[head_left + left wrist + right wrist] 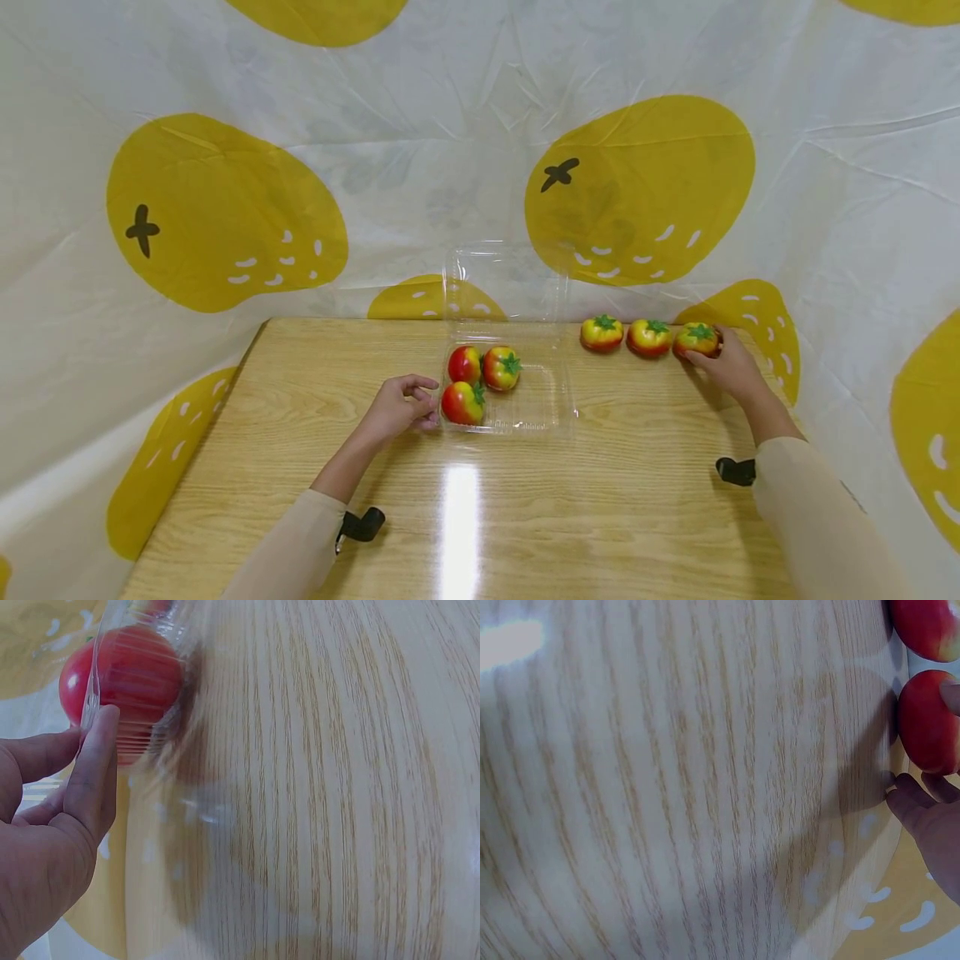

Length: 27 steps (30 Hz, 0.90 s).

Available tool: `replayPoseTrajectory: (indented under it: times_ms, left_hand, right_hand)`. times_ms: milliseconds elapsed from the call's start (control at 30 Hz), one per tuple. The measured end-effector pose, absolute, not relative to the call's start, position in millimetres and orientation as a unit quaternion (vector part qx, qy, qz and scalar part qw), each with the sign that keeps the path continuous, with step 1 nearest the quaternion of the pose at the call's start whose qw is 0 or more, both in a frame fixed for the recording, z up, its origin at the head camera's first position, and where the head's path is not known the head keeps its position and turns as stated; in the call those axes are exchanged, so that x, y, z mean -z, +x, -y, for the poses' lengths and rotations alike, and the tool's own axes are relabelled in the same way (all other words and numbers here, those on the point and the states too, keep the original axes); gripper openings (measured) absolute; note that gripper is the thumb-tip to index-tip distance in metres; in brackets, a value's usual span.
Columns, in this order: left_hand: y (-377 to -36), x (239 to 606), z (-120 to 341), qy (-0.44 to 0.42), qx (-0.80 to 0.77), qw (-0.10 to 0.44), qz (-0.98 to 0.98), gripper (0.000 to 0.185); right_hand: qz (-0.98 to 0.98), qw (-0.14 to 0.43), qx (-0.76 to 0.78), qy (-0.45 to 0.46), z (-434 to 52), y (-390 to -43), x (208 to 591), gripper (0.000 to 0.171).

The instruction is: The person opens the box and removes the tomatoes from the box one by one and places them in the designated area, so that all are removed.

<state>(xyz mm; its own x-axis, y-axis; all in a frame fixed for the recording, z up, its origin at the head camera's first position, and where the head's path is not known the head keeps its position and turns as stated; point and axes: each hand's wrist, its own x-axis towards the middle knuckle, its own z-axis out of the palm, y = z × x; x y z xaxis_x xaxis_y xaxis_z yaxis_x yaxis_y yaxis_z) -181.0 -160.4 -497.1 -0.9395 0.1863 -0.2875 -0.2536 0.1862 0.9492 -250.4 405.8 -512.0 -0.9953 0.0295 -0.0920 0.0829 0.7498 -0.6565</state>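
Note:
A clear plastic clamshell container (536, 408) stands open at the table's middle with three red-yellow tomatoes (501, 368) in its left half. My left hand (426, 406) is at the container's left rim, its fingers curled and its thumb (97, 761) pressed on the clear wall (146, 720) in front of a red tomato (75, 679). Three more tomatoes lie in a row at the back right. My right hand (707, 350) curls round the rightmost tomato (697, 337), which shows in the right wrist view as the tomato (926, 720) with a fingertip on it. The middle tomato (649, 337) and the left tomato (602, 333) lie untouched.
The wooden table (600, 517) is ringed at the back and sides by a white cloth with yellow fruit prints (637, 192). The container's lid (502, 283) stands upright behind its tray. A glare stripe (459, 525) crosses the near tabletop.

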Motion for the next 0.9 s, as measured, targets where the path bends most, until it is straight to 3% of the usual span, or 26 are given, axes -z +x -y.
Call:
replayPoseTrajectory:
  times_ms: [900]
  left_hand:
    - [-181,489,160,-0.025,-0.64,0.19,-0.744,0.036]
  right_hand:
    - [-0.935,0.045,0.35,0.035,-408,-249,513,0.096]
